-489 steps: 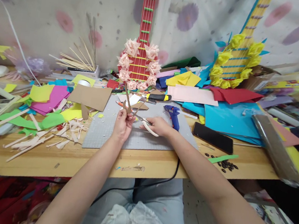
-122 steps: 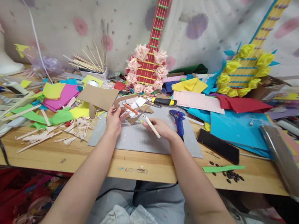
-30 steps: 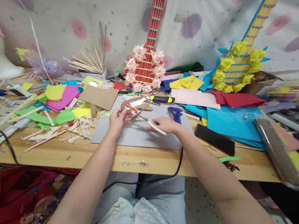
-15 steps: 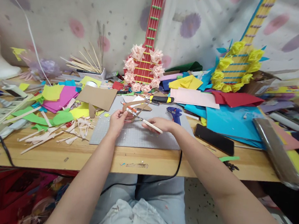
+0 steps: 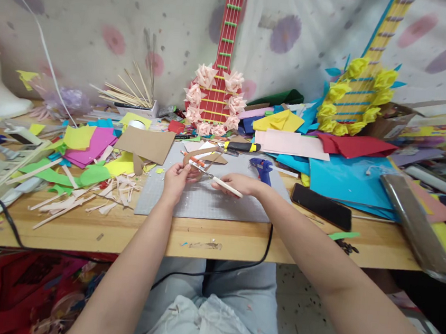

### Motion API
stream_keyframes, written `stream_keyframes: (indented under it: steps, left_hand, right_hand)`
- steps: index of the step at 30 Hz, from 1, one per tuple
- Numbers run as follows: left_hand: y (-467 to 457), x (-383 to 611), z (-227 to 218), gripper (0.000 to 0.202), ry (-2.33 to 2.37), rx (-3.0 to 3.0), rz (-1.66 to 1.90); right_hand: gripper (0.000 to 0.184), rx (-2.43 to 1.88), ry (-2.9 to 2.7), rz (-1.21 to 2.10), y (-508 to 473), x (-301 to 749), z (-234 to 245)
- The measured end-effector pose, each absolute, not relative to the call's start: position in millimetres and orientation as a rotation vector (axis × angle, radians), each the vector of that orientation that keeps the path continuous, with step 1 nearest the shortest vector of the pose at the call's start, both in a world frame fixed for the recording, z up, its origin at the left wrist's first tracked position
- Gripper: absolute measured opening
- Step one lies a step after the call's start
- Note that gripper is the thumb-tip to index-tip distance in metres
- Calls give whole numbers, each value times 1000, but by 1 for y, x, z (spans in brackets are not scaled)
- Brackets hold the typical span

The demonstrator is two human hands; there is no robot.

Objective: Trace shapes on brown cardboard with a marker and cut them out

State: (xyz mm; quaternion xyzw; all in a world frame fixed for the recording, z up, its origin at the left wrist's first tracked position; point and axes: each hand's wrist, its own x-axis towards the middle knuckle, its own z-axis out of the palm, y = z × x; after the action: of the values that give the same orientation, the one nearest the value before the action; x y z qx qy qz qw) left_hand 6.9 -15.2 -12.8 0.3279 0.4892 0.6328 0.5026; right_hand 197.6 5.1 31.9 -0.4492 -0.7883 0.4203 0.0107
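Over the grey cutting mat (image 5: 211, 207), my left hand (image 5: 176, 179) pinches a curved strip of brown cardboard (image 5: 193, 156). My right hand (image 5: 239, 184) is closed round the white-handled scissors (image 5: 226, 187). Their metal blades point left and lie against the strip close to my left fingertips. Whether the blades are parted is too small to tell. An orange-and-white piece, kind unclear, shows just behind the blades. Right of my right hand lies a blue glue gun (image 5: 261, 170), and a yellow-and-black handled tool (image 5: 243, 147) is behind it.
Paper scraps (image 5: 84, 197) and a cardboard sheet (image 5: 144, 145) lie to the left. A red paper guitar (image 5: 218, 95) and a yellow one (image 5: 353, 98) lean at the back. On the right are a phone (image 5: 321, 206) and blue sheets (image 5: 349, 183). A black cable (image 5: 267, 246) hangs over the front edge.
The cardboard strip has shifted slightly between my left fingers and the blades. Both hands keep nearly the same place; the whole view has moved a little.
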Motion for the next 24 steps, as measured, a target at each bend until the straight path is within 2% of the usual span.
stream_keyframes:
  steps: [17, 24]
  left_hand:
    - [-15, 8, -11, 19, 1176, 753, 1518]
    - [-15, 7, -9, 14, 1171, 708, 1514]
  right_hand:
    - [57, -1395, -2503, 1200, 3, 195, 33]
    - [57, -1386, -2513, 1130, 6, 194, 30]
